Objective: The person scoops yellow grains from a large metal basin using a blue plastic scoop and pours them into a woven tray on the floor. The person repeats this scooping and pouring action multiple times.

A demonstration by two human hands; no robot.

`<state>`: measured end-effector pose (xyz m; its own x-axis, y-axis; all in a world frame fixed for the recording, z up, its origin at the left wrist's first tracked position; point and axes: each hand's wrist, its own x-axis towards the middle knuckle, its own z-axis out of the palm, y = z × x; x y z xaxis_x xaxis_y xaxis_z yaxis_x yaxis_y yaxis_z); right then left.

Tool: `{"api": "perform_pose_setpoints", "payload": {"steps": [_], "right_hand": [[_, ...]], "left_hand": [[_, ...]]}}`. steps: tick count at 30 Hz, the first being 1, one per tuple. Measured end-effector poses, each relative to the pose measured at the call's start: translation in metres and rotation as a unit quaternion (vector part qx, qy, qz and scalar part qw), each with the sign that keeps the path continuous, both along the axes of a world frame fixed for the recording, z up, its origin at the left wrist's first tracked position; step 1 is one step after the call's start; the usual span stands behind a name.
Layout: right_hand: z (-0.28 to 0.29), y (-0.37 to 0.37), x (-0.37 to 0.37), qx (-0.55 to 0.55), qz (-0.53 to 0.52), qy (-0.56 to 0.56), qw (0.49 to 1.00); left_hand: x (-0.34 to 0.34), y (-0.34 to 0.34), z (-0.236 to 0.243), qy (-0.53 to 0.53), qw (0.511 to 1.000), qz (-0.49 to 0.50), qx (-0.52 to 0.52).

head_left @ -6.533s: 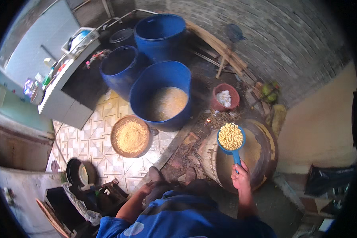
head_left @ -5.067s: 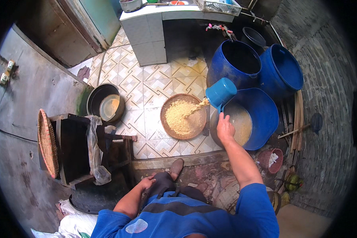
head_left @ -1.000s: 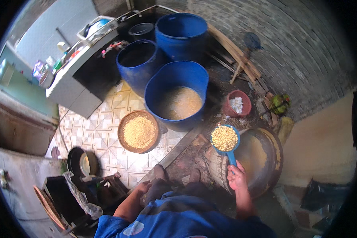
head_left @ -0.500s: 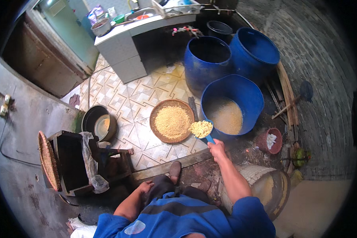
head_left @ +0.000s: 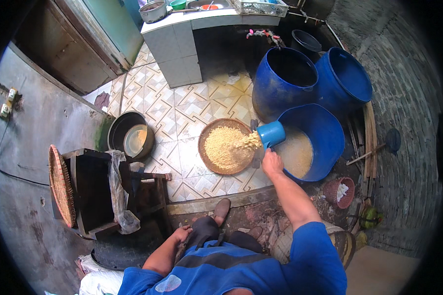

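My right hand (head_left: 272,162) grips the handle of a blue plastic scoop (head_left: 273,132), which is tipped sideways above a round woven tray (head_left: 200,147). Small pale-yellow grains or beans (head_left: 246,141) stream out of its mouth onto the heap (head_left: 220,147) in the tray on the tiled floor. Just right of the scoop is a cut blue tub (head_left: 322,150) with cloudy liquid and pale sediment inside. My left hand (head_left: 183,233) rests by my left thigh, fingers curled closed; whether they hold anything is too small to make out.
A dark basin (head_left: 114,132) sits left of the tray. A dark wooden stand (head_left: 93,191) with a flat basket (head_left: 60,184) is at left. Behind are two blue drums (head_left: 280,83) and a tiled counter (head_left: 174,49). A raised edge (head_left: 192,209) crosses by my feet; a red basket (head_left: 337,201) sits right.
The scoop, upright and full half a second ago, is now tipped and spilling over the tray. My right hand has moved upward and the view has turned left since a second ago.
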<state>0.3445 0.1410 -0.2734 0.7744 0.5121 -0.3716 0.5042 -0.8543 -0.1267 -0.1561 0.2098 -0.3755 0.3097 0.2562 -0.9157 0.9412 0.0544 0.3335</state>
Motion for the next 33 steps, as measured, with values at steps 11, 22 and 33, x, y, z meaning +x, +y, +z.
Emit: {"api": "perform_pose_setpoints", "payload": {"steps": [11, 22, 33], "right_hand": [[0.011, 0.008, 0.009, 0.011, 0.051, -0.111, 0.992], [0.025, -0.093, -0.021, 0.467, -0.137, 0.090, 0.869], [0.067, -0.410, -0.085, 0.507, -0.452, -0.140, 0.720]], "left_hand": [[0.039, 0.016, 0.018, -0.015, 0.998, 0.049, -0.034], [0.053, 0.004, 0.009, 0.003, 0.999, -0.038, -0.009], [0.129, -0.047, 0.015, -0.002, 0.991, -0.119, -0.068]]}}
